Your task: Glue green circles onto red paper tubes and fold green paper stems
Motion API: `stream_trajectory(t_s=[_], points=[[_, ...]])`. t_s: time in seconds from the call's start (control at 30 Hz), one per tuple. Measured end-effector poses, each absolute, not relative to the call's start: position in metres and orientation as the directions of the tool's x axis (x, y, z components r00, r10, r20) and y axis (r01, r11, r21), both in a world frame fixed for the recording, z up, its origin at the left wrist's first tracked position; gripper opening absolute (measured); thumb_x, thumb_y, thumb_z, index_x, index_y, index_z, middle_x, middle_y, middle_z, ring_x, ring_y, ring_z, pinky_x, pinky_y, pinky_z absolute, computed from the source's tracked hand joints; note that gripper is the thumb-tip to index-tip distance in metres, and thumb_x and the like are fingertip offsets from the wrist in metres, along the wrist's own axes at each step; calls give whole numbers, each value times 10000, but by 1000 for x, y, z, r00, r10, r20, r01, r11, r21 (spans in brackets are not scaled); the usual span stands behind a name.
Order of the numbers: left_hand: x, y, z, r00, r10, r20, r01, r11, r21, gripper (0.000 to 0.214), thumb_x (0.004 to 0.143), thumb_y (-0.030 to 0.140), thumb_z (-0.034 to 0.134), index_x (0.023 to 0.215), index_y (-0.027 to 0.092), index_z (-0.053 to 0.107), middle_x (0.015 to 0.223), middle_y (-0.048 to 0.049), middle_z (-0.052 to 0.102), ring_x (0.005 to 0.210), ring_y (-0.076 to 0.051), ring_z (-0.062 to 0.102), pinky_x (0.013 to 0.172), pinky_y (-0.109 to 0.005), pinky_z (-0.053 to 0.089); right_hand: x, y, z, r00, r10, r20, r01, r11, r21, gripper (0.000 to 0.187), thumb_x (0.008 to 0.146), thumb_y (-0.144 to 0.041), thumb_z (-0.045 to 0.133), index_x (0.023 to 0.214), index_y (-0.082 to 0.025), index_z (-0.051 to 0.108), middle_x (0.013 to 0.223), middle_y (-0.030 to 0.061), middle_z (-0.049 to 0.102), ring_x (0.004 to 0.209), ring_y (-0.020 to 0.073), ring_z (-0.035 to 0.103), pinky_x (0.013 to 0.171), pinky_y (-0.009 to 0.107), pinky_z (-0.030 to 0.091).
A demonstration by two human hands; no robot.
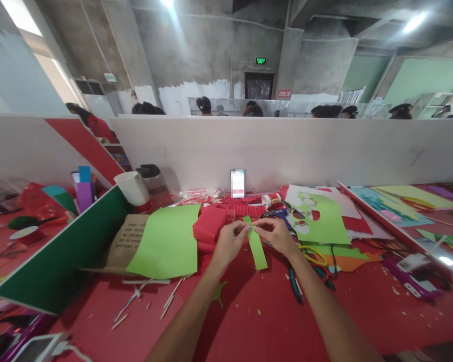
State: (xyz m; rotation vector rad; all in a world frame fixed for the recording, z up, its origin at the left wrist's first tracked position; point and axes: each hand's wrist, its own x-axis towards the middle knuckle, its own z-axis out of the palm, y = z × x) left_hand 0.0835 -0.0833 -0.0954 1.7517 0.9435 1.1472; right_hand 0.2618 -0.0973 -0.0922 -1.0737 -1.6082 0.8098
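Note:
A narrow strip of light green paper [258,251] hangs between my hands, slanting down to the right over the red tabletop. My left hand [232,235] pinches its left edge near the top with thumb and fingers. From the other side, my right hand [276,234] pinches the same strip, fingertips close to the left hand's. Just left of my left hand sits a red paper-covered block [210,224]. Behind the hands lies folded red crepe-like paper [238,205]. Dark-handled pliers [295,285] lie below my right hand.
A green paper sheet [169,241] lies left, a cut-out green sheet [322,218] right. A phone [237,182] leans against the white partition [287,151]. A green divider [60,251], a white cup [131,189] and a dark-lidded jug [154,183] stand left. Thin sticks [172,297] lie in front.

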Motion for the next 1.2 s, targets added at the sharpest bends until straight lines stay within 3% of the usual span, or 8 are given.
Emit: stream_trajectory(t_s=[0.13, 0.4, 0.6, 0.77, 1.07, 1.2], points=[[85, -85, -95, 312, 893, 324, 152, -384, 911, 258, 861, 376, 551, 826, 145, 662, 759, -33, 671, 674, -149, 581, 625, -237, 453, 262, -96, -95, -114, 930, 349, 253, 367, -895, 215, 773, -325, 686, 917, -178, 748, 848, 57, 748, 746, 198, 676, 682, 295, 522], [84, -84, -97, 307, 888, 343, 263, -426, 866, 260, 877, 381, 523, 811, 160, 643, 710, -18, 630, 643, -146, 538, 605, -245, 414, 261, -97, -92, -148, 915, 375, 290, 403, -868, 184, 797, -320, 663, 886, -176, 735, 853, 54, 741, 781, 200, 670, 725, 298, 513], [86, -81, -100, 329, 892, 309, 80, -353, 932, 233, 868, 352, 548, 883, 143, 653, 809, -47, 670, 741, -169, 587, 695, -265, 459, 262, -96, -94, -104, 944, 315, 216, 330, -919, 196, 770, -324, 691, 887, -172, 732, 784, 39, 722, 707, 177, 645, 639, 267, 496], [86, -83, -99, 327, 905, 272, -34, -276, 961, 197, 845, 318, 590, 957, 160, 628, 845, -37, 669, 726, -151, 592, 684, -248, 460, 262, -95, -94, -86, 956, 280, 147, 290, -946, 195, 760, -296, 688, 906, -177, 738, 852, 47, 731, 751, 181, 646, 680, 279, 499], [85, -83, -98, 311, 899, 309, -61, -305, 950, 131, 838, 271, 579, 906, 162, 609, 743, 1, 625, 654, -119, 551, 627, -221, 430, 262, -98, -88, -89, 972, 217, 136, 228, -964, 212, 759, -303, 681, 910, -177, 760, 789, 43, 732, 718, 189, 650, 639, 277, 501], [86, -83, -96, 263, 926, 271, -10, -279, 960, 140, 804, 273, 587, 877, 159, 621, 691, 14, 614, 582, -107, 525, 557, -210, 409, 263, -97, -90, -106, 964, 245, 184, 261, -947, 230, 774, -321, 674, 937, -183, 759, 867, 59, 744, 742, 200, 660, 651, 291, 520]])
